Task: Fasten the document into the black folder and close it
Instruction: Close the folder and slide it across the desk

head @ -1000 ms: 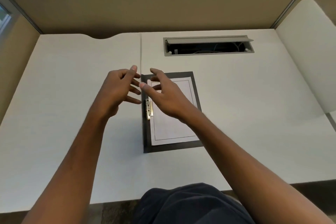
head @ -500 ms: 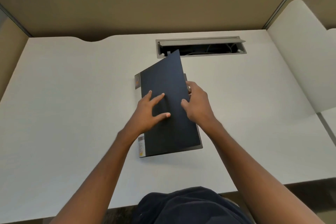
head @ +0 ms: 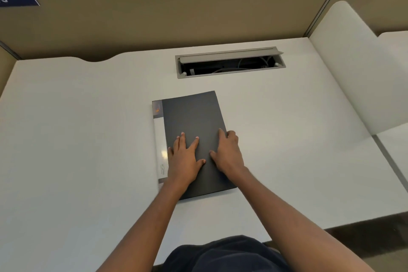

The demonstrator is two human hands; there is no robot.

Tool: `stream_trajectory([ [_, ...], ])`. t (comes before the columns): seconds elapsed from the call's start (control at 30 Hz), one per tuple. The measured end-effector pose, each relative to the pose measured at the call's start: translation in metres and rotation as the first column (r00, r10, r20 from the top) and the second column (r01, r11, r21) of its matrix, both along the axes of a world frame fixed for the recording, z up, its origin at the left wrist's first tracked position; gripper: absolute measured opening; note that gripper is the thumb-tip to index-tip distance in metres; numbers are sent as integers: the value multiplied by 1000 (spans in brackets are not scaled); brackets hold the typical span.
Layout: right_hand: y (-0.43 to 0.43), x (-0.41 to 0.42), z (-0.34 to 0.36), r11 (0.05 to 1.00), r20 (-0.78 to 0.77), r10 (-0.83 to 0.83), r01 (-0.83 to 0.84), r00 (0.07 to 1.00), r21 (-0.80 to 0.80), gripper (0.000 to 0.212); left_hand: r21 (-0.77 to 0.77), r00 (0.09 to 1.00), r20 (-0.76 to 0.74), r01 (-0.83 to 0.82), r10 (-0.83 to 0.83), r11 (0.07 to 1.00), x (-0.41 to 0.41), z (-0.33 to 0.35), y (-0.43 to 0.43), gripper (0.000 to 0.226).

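Our two bare forearms reach forward side by side. Our left hand (head: 184, 160) lies palm down with fingers spread and flat. Our right hand (head: 227, 153) sits just beside it, palm down, fingers curled over an edge, thumb pointing left.

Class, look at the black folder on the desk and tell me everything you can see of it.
The black folder lies closed and flat on the white desk, turned slightly, just nearer than the cable slot. Its cover looks matt and dark grey-black. A pale label strip with small print runs along its left spine edge. The left hand presses flat on the cover; the right hand rests at its right edge.
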State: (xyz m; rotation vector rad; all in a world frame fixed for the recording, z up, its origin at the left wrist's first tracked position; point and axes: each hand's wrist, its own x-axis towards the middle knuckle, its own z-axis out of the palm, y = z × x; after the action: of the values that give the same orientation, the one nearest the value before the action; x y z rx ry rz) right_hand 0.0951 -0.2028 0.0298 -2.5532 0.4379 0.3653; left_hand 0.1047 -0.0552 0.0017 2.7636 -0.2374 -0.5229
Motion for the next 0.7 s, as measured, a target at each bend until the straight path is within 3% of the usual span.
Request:
stream_trajectory([
  [0.23,0,-8,-23,983,-46,119,-124,992,-137,71,129,1000,12,1,-2,992,-1,-14,-10,79],
  [0.37,-1,-12,-33,970,-50,174,-180,984,-164,76,84,1000,2,-26,26,996,0,-11,-7,74],
  [0.53,-1,-13,-39,961,-44,184,-189,982,-204,79,14,952,96,-292,289,956,1,-1,14,71],
  [0.7,-2,-16,-43,960,-28,180,-182,983,-214,78,-20,850,-33,-527,526,850,9,5,40,76],
])
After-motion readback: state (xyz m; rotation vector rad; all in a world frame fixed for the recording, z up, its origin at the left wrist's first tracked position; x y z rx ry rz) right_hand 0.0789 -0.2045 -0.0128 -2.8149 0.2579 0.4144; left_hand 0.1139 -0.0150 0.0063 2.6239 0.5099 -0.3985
